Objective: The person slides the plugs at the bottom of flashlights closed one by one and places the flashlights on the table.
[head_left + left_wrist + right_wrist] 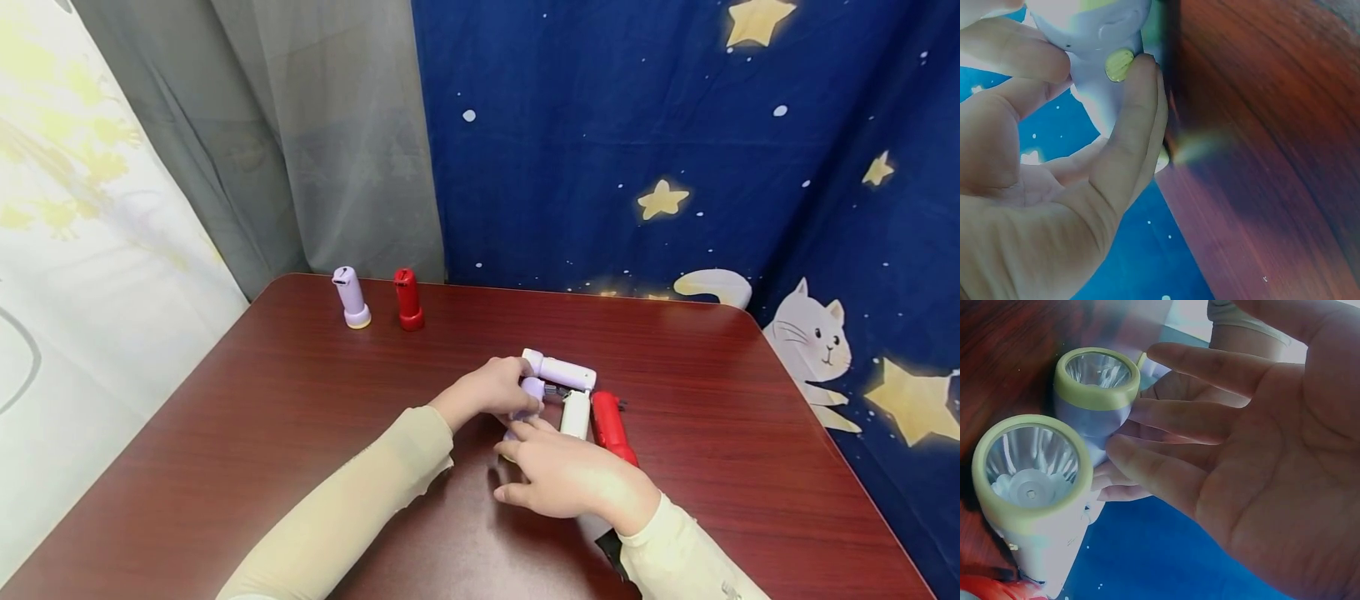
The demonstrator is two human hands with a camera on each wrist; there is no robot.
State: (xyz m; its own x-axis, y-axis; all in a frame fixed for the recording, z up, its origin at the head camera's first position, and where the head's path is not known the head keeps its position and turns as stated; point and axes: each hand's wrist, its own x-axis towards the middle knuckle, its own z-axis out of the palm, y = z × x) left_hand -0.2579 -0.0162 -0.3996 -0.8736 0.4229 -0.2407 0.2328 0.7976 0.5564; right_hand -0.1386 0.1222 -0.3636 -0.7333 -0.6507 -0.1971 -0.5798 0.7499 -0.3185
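In the middle of the table, my left hand [495, 387] grips a lavender flashlight [533, 387] with a yellow rim and a yellow button [1119, 65]. In the right wrist view the lens end of the lavender flashlight [1097, 384] faces the camera, and the left fingers show behind it. My right hand [566, 471] spreads straight fingers [1172, 415] at the side of that flashlight, partly covering it in the head view. Beside it lies a white flashlight [575, 414], yellow-rimmed too [1032, 469]. A red flashlight [611, 425] lies to its right.
Another lavender flashlight [567, 372] lies crosswise behind the group. Toward the table's back left stand an upright lavender flashlight [350, 296] and an upright red flashlight [407, 298]. Curtains [525, 167] hang beyond the brown table [247, 433].
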